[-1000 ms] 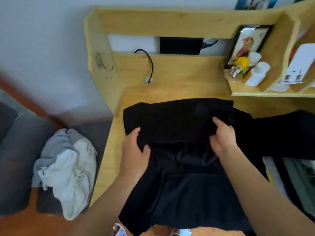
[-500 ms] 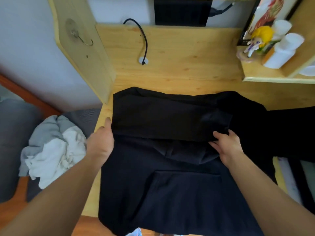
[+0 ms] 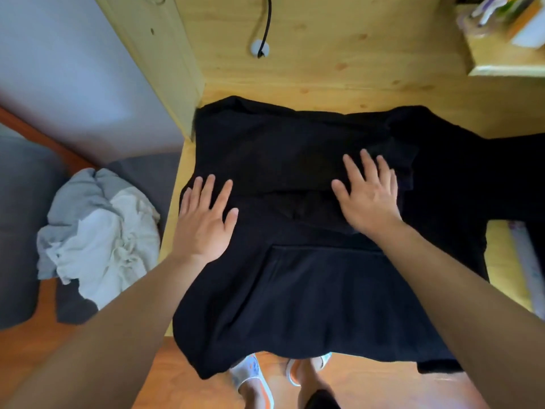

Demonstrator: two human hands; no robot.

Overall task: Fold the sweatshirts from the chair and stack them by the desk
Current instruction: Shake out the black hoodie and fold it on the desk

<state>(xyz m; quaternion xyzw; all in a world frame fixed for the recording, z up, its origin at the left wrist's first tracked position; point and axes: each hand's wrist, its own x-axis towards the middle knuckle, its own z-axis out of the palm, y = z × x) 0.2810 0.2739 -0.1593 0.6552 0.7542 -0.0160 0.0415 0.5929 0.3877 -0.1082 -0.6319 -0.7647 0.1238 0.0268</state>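
A black hooded sweatshirt [image 3: 295, 290] lies spread on the wooden desk [image 3: 309, 84], its hem hanging over the front edge. Its upper part is folded down across the chest, and a front pocket shows below the fold. My left hand [image 3: 206, 219] lies flat with straight fingers on the sweatshirt's left side. My right hand [image 3: 368, 196] presses flat on the folded part to the right of centre. One black sleeve [image 3: 486, 172] stretches off to the right. A crumpled grey and white sweatshirt pile [image 3: 100, 231] sits on the dark chair [image 3: 26, 216] at the left.
The desk's upright side panel [image 3: 156, 54] stands at the left, a black cable [image 3: 267, 22] comes through a hole in the back. A shelf [image 3: 501, 51] with small items is at the top right. My feet in sandals [image 3: 253, 379] stand on the orange floor.
The view has tilted down and closer. Both hands let go of the fold's edge and now lie flat on the sweatshirt; my left hand moved from the garment's left edge onto the cloth.
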